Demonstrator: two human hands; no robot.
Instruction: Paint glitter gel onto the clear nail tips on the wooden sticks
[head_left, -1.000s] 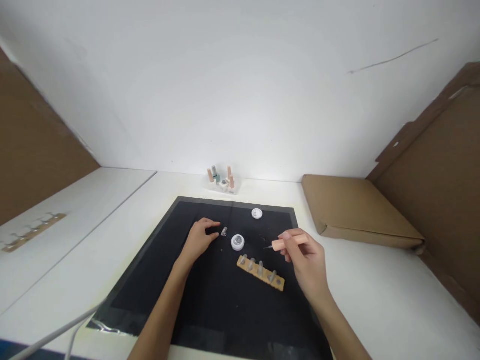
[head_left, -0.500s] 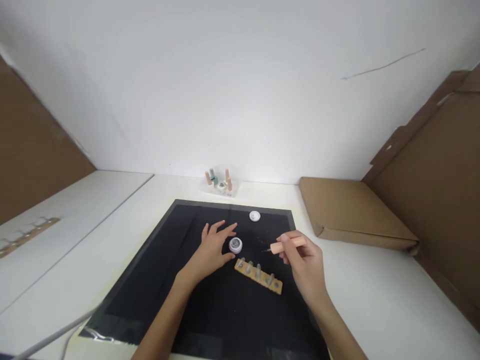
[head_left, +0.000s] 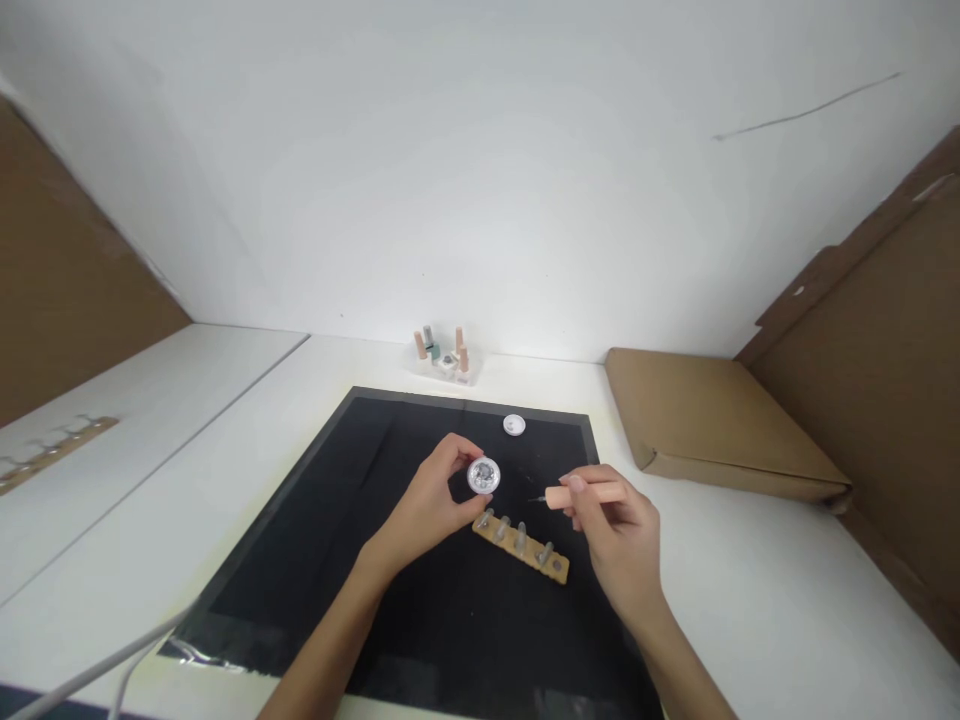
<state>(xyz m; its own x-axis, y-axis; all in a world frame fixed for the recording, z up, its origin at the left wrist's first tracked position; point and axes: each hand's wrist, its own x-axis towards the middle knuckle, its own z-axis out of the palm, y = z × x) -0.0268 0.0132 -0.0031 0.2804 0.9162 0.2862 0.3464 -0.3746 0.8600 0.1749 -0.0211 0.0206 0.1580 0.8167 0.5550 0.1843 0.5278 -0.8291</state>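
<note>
My left hand [head_left: 442,492] pinches a small round white jar [head_left: 484,476] between thumb and fingers, its open top with silvery-grey contents tilted toward me. In my right hand [head_left: 619,515] is a nail polish brush [head_left: 581,495] with a peach handle, gripped like a pen, its thin dark tip pointing left toward the jar but apart from it. Below and between the hands lies a wooden nail display strip [head_left: 531,552] carrying several greyish, translucent nail tips. The white jar lid [head_left: 514,425] rests farther back on the black mat [head_left: 330,530].
A clear tray [head_left: 442,374] with peach-capped bottles and small pots stands by the wall. At right sits a flat cardboard box [head_left: 712,425]. Another strip with nail tips [head_left: 56,455] lies far left. A white cable [head_left: 112,660] runs along the lower left.
My left hand has closed on the jar, lifting and tilting it. The brush remains in my right hand, almost unmoved. The whole view has shifted slightly.
</note>
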